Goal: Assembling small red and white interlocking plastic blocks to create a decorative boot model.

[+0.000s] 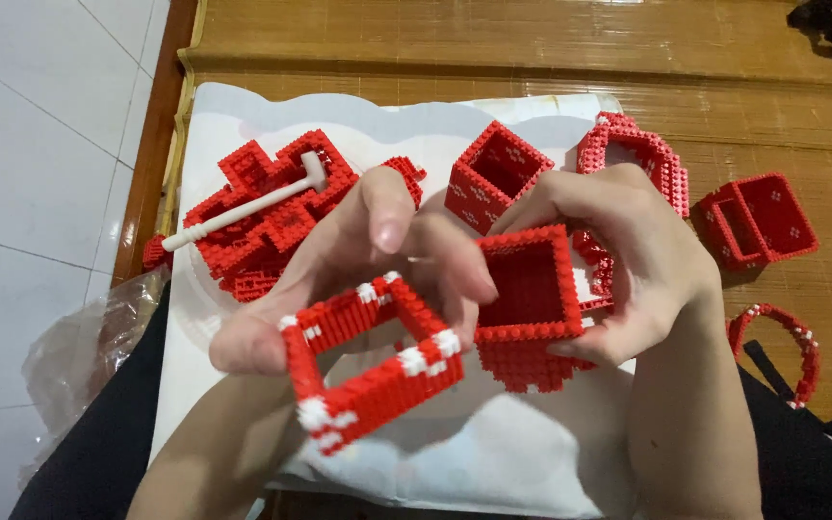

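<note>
My left hand (339, 260) holds a square open frame of small red bricks with white corners (373, 361), tilted toward me. My right hand (628, 260) grips a hollow red brick box (530, 289) with a jagged red plate under it. The two pieces sit side by side, nearly touching, above a white sheet (493, 453) on my lap.
On the sheet lie a flat red brick assembly (272, 207) with a white hammer-shaped tool (243, 207) on it, a red cube (495, 173) and an octagonal red ring (633, 154). A red double box (758, 220) and a curved red strip (790, 347) rest on the woven mat. A plastic bag (79, 356) lies at left.
</note>
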